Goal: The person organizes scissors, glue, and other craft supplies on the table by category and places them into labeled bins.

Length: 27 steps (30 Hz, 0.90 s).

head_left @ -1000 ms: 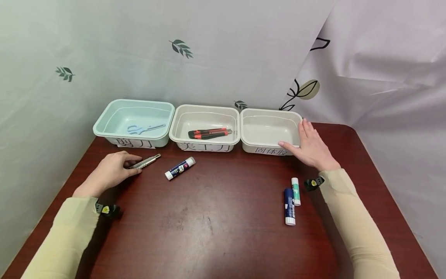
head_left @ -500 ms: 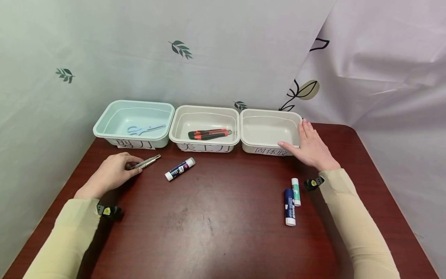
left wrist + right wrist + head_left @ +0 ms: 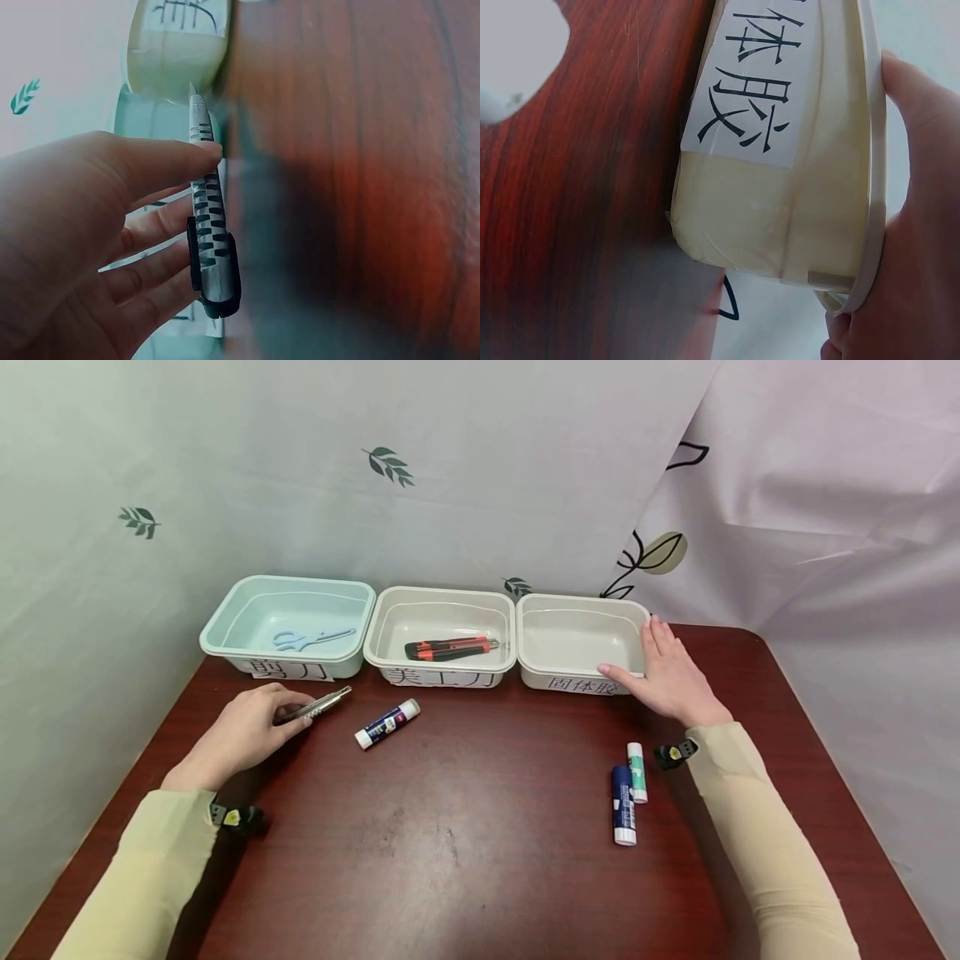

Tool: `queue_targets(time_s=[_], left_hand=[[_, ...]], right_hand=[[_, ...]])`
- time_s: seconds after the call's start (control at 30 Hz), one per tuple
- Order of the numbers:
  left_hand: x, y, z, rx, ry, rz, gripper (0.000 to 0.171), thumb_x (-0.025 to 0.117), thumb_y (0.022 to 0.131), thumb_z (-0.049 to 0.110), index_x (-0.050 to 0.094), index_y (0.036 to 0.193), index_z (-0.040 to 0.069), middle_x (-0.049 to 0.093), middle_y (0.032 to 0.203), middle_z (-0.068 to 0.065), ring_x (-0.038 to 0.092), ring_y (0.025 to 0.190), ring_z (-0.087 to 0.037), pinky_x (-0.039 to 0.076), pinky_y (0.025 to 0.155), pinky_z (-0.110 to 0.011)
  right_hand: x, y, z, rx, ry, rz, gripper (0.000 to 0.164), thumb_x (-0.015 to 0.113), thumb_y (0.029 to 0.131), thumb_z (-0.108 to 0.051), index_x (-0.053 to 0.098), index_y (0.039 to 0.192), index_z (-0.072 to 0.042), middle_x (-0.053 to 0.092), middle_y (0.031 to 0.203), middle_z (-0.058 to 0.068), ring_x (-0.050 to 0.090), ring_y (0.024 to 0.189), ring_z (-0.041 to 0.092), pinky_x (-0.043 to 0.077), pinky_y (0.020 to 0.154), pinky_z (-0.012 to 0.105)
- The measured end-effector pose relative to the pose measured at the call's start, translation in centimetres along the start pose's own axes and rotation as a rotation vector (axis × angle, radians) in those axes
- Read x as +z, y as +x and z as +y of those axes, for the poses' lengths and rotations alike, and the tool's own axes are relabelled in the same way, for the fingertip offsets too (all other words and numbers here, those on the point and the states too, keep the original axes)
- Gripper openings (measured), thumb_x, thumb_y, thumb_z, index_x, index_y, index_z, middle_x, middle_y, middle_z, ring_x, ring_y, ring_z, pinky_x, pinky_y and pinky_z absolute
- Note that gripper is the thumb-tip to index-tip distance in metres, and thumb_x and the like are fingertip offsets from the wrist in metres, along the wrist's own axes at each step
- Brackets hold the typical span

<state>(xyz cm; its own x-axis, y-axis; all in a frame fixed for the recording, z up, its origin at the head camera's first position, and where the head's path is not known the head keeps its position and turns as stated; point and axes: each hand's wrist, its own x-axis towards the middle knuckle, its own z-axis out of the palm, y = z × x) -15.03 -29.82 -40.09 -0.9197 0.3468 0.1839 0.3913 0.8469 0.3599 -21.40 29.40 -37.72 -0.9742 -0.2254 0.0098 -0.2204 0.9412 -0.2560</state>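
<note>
My left hand [image 3: 243,727] pinches a silver metal utility knife [image 3: 330,700] between thumb and fingers, just in front of the light blue bin [image 3: 352,658]. In the left wrist view the ridged body of the knife shows, with its blade tip pointing away from the palm. At the right, my right hand [image 3: 675,681] rests on the corner of a cream bin [image 3: 750,217], fingers straight along its side and thumb on the front rim. A blue glue stick [image 3: 387,723] lies to the right of the knife.
Blue scissors [image 3: 311,639] lie in the left bin. Red-and-black utility knives [image 3: 450,648] lie in the middle bin [image 3: 442,597]. A larger blue glue stick [image 3: 622,806] and a green one [image 3: 637,772] lie side by side on the table at the right. A patterned curtain hangs behind.
The silver utility knife has shifted slightly right and away from me in my left hand, and seems a little raised. My right hand has stayed in place on the bin.
</note>
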Motion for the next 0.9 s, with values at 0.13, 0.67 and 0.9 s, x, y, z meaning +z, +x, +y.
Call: queue_targets(time_s=[0.13,0.67,0.9], left_hand=[[-0.1,0.2,0.5,0.035,0.005,0.035,0.019,0.078,0.087,0.01,0.078,0.107,0.009,0.066,0.09,-0.002,0.058,0.077,-0.019,0.045,0.067,-0.041],[-0.9,1.3,3.3,0.083,-0.009,0.059,0.025,0.078,0.087,0.01,0.076,0.112,0.006,0.064,0.091,-0.002,0.06,0.079,-0.02,0.045,0.068,-0.043],[-1.2,2.0,4.5,0.124,-0.013,0.066,0.024,0.075,0.09,0.009,0.076,0.114,0.008,0.065,0.096,-0.002,0.061,0.082,-0.02,0.046,0.073,-0.043]], right_hand=[[-0.1,-0.1,-0.2,0.0,0.005,0.007,0.112,0.05,0.095,-0.071,0.008,0.156,0.014,0.0,0.163,0.032,-0.003,0.152,0.04,0.003,0.121,0.051],[0.0,-0.2,-0.1,0.01,0.011,0.017,0.113,0.05,0.094,-0.072,0.009,0.157,0.011,0.002,0.164,0.03,-0.002,0.153,0.038,0.002,0.122,0.05],[0.1,-0.2,-0.1,0.009,0.017,0.025,0.112,0.05,0.094,-0.072,0.009,0.157,0.011,0.002,0.164,0.03,-0.002,0.153,0.038,0.001,0.122,0.05]])
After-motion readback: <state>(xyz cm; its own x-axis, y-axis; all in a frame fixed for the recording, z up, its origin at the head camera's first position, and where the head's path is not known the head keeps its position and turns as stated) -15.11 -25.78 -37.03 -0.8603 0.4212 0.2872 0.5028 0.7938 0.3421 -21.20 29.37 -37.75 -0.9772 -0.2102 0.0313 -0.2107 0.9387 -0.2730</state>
